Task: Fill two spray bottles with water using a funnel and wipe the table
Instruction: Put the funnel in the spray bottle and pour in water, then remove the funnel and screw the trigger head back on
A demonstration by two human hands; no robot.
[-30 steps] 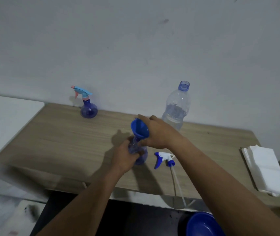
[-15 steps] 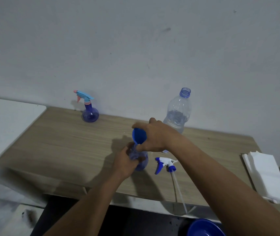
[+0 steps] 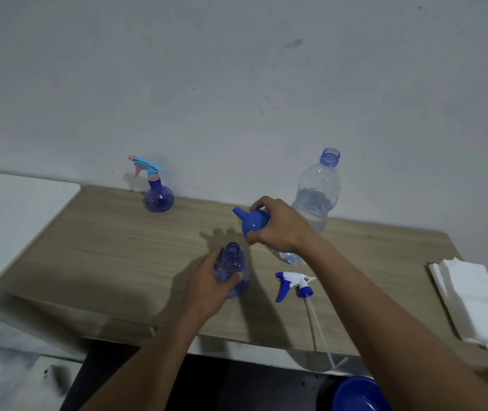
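**Funnel held clear of the open bottle, spout pointing left**

The right hand (image 3: 281, 228) had its fingers curled round the bowl of the blue funnel (image 3: 254, 223). The funnel lay on its side with its spout aimed left, just beyond the mouth of the uncapped spray bottle (image 3: 234, 262) and not touching it. The left hand (image 3: 207, 287) gripped that bottle's body, upright on the wooden table (image 3: 112, 247). Seating the funnel would probably mean swinging the spout down and nearer.

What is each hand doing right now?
Left hand: grips the uncapped spray bottle.
Right hand: holds the blue funnel, clear of that bottle's mouth.
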